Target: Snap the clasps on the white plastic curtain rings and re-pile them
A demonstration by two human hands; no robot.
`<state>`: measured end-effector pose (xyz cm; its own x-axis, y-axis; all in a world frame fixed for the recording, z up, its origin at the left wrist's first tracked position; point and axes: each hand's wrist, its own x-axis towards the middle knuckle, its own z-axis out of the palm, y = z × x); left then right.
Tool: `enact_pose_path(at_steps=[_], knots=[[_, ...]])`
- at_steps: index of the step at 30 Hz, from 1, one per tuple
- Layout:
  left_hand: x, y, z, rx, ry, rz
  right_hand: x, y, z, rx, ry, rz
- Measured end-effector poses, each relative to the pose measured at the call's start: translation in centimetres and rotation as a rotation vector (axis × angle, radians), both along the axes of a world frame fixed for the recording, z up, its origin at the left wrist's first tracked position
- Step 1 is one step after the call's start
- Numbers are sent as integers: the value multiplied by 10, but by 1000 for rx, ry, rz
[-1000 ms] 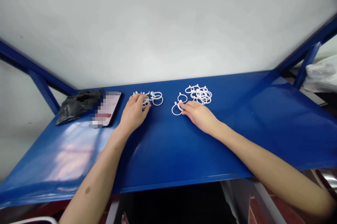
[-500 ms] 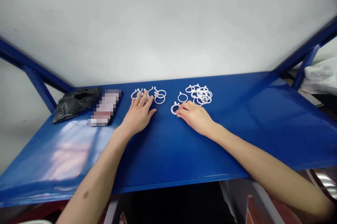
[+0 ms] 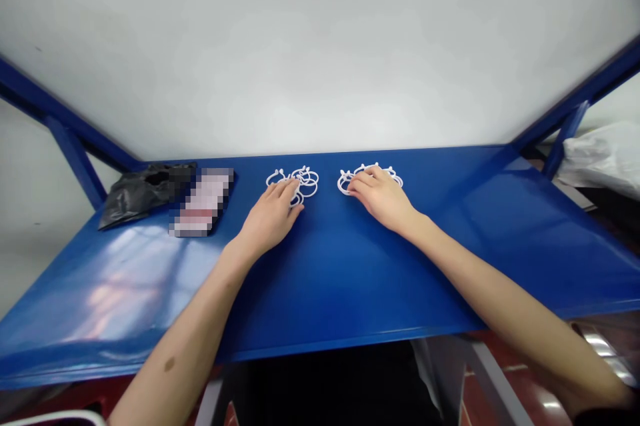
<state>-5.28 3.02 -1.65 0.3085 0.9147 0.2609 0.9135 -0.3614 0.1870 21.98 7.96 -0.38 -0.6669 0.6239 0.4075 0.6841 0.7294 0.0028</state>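
Observation:
White plastic curtain rings with small eyelets lie in two groups on the blue tabletop. My left hand rests palm down over the front of the left ring group, thumb held apart and nothing gripped. Its fingers cover part of that group. At the right group, my right hand has its fingers curled and pinched at the edge of a white curtain ring. Behind that hand, more rings are partly hidden.
Left of the rings lie a phone-like flat object, its surface pixelated, and a black plastic bag. A pale wall panel rises along the back edge. Blue frame bars slant at both sides.
My right hand has moved back with the ring, close to the other rings. My left hand's fingers have drawn together, and the left rings sit closer and farther right.

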Motion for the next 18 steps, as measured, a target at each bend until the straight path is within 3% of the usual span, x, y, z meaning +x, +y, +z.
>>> enact_pose_path(at_steps=[7,18], knots=[[-17,4,2,-57,65,165,4,13,-11,-50,-63,-2],[-25,0,5,-182,182,331,-2,-12,-11,-77,-123,0]])
